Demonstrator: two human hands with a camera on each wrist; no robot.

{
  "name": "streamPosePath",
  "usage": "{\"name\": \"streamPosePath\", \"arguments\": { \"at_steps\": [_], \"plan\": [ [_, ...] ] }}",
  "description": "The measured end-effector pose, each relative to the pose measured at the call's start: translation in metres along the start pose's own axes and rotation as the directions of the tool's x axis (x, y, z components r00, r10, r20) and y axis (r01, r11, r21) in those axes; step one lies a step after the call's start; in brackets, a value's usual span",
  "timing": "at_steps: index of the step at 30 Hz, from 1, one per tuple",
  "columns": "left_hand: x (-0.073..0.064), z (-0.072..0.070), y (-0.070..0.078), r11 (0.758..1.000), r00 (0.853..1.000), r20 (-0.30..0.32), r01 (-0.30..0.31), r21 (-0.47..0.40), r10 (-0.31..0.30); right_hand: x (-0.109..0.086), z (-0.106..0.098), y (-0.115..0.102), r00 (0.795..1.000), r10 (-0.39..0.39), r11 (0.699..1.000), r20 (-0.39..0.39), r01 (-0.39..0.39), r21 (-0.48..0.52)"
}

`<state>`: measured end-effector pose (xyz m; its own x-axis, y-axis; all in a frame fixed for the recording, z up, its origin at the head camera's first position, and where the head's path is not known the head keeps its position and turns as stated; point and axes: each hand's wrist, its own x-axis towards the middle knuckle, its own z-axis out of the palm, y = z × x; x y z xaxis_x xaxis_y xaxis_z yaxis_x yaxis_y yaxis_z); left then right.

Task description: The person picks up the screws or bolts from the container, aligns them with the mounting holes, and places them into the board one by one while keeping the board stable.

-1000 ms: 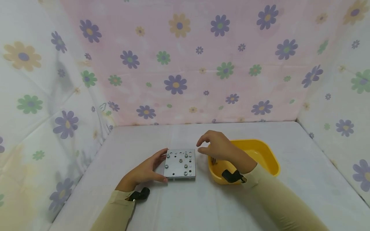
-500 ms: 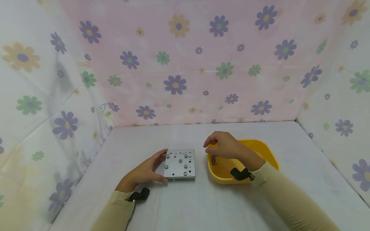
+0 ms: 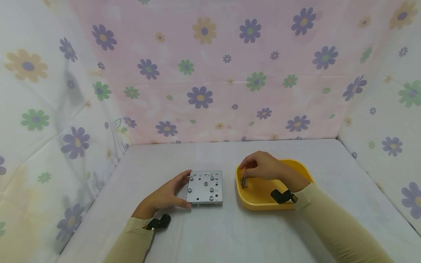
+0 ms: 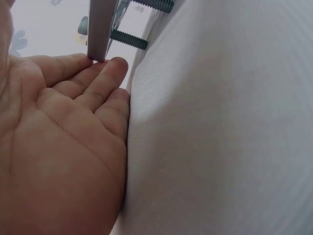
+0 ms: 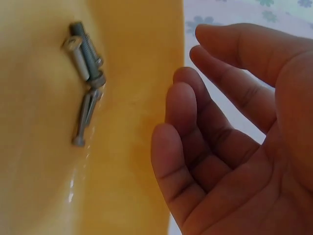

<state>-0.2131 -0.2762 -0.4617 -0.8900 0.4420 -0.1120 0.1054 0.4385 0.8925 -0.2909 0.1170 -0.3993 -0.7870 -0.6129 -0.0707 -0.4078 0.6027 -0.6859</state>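
A square silver metal plate (image 3: 198, 191) lies just left of the middle of the table, with several socket-head bolts (image 3: 205, 183) seated in its holes. Threaded bolt ends (image 4: 129, 39) stick out beneath it in the left wrist view. My left hand (image 3: 163, 196) holds the plate at its left side, thumb by the near corner and fingertips by the far one. Over the left part of a yellow tray (image 3: 263, 206) hovers my right hand (image 3: 265, 166), fingers loosely bent with nothing between them. Below it, several loose bolts (image 5: 85, 56) lie together inside the tray.
White cloth covers the table (image 3: 204, 233). A flowered pink curtain (image 3: 223, 73) rises behind it, and pale flowered cloth hangs at both sides. Black wrist-worn devices (image 3: 159, 221) sit at each cuff.
My right hand has moved right and slightly down, from beside the plate to over the tray's left part, uncovering bolts there. The left hand and plate have stayed in place.
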Motion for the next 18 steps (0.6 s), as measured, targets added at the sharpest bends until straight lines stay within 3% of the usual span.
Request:
{"name": "streamPosePath", "arguments": {
  "at_steps": [12,18],
  "plan": [
    [-0.001,0.001,0.002,1.000,1.000,0.001,-0.002,-0.006,0.003,-0.002,-0.005,0.016,0.997,0.020,0.996,0.072,-0.026,0.080],
    [-0.001,0.001,0.001,1.000,1.000,0.003,-0.007,-0.004,0.007,-0.001,-0.004,0.022,0.989,0.029,0.995,0.144,-0.042,0.091]
  ]
}}
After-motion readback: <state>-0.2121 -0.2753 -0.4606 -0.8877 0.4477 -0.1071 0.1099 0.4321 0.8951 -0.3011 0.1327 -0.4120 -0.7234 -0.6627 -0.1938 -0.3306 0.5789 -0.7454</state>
